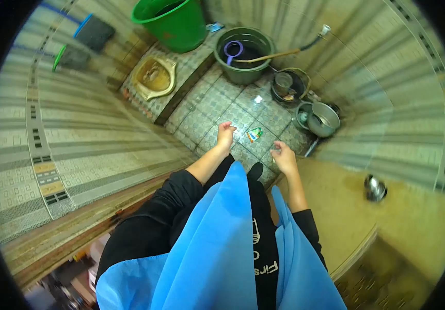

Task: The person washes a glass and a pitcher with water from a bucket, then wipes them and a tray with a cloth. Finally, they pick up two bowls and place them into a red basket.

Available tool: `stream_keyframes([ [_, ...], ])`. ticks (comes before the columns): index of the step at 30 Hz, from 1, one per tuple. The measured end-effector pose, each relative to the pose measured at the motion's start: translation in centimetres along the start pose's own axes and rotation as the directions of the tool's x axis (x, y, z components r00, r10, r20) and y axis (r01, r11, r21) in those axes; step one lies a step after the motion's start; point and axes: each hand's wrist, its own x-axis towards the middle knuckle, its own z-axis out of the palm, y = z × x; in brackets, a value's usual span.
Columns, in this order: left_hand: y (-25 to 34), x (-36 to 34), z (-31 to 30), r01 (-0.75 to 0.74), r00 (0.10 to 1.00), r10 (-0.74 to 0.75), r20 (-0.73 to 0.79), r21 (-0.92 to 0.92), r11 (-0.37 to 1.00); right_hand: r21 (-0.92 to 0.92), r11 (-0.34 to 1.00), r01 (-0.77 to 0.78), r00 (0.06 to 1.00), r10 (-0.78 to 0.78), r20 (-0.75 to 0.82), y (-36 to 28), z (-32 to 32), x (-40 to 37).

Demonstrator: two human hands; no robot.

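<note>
A small green and white packet (255,135) with an orange edge lies on the wet tiled floor (233,114), between my two hands in this view. My left hand (226,135) is held above the floor to the left of the packet, its fingers loosely bent and a little apart, with nothing seen in them. On the other side, my right hand (283,155) has its fingers curled in towards the thumb. Whatever may be between those fingertips is too small to make out. Neither hand touches the packet.
Ahead stands a dark green tub (244,72) with a purple-handled dipper (233,49) and a wooden stick. A green bucket (173,26) and squat toilet (154,77) are on the raised ledge. Metal pots (323,120) sit right; a metal bowl (375,188) is further right.
</note>
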Motion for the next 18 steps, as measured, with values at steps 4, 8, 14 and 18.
stream_keyframes([
  [4,1.5,5.2,-3.4,-0.137,0.973,0.136,-0.189,0.006,0.991,-0.051,0.992,0.118,0.976,-0.107,0.188,-5.1,0.3,7.5],
  [8,2.2,12.4,-8.9,-0.133,0.945,0.132,-0.298,0.014,0.991,-0.071,0.973,0.219,0.924,-0.184,0.334,-7.8,5.9,15.3],
  [14,-1.0,27.2,-17.9,-0.055,0.909,0.121,-0.398,0.173,0.983,-0.065,0.983,0.171,0.896,-0.128,0.424,-7.7,21.2,26.2],
  [18,-0.4,37.0,-21.2,0.097,0.888,0.109,-0.447,0.415,0.905,-0.331,0.938,0.098,0.93,0.032,0.365,-6.4,32.8,34.0],
])
